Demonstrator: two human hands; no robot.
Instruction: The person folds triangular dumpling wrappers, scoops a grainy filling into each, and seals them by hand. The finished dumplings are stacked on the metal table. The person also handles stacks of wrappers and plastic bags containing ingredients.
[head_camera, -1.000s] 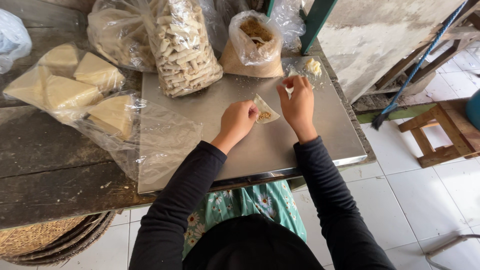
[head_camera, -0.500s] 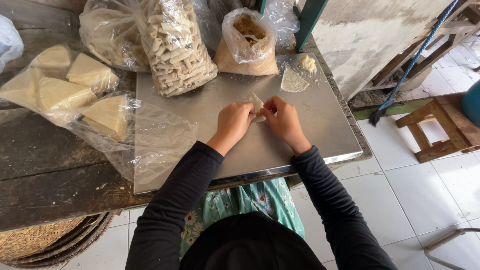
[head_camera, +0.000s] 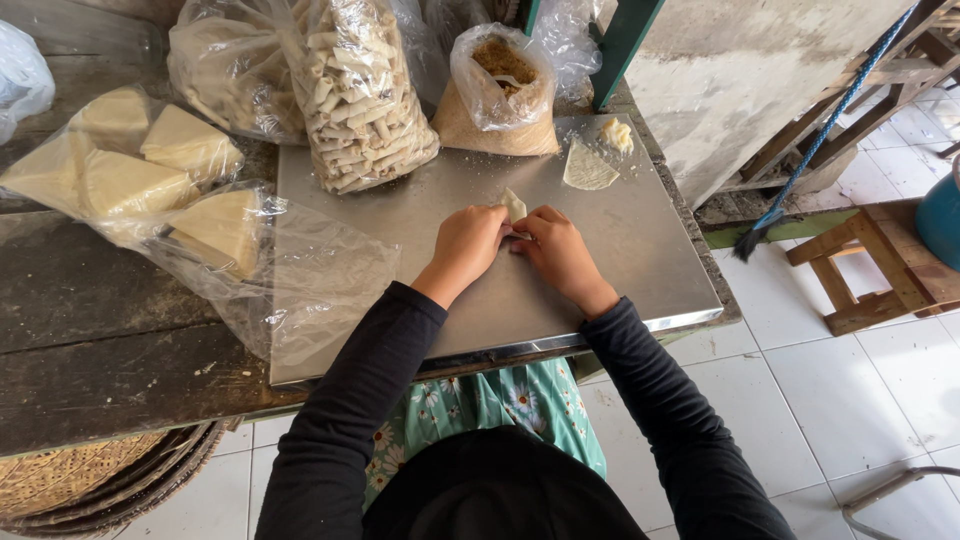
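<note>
My left hand and my right hand meet over a small pale dough wrapper on the steel tray. Both hands pinch it between the fingertips, and only its top corner shows above them. Farther back on the tray lie a flat triangular wrapper and a small lump of filling. A clear bag of brown crumbs stands open just beyond my hands. Both arms wear black sleeves.
A tall bag of rolled pastries stands at the tray's back left. A plastic bag of pale triangular wrappers lies on the dark wooden table. Woven baskets sit under it. A wooden stool and broom are at right.
My right hand came back from the far wrapper pile to meet my left hand. Both now close together on the wrapper, which has been folded smaller.
</note>
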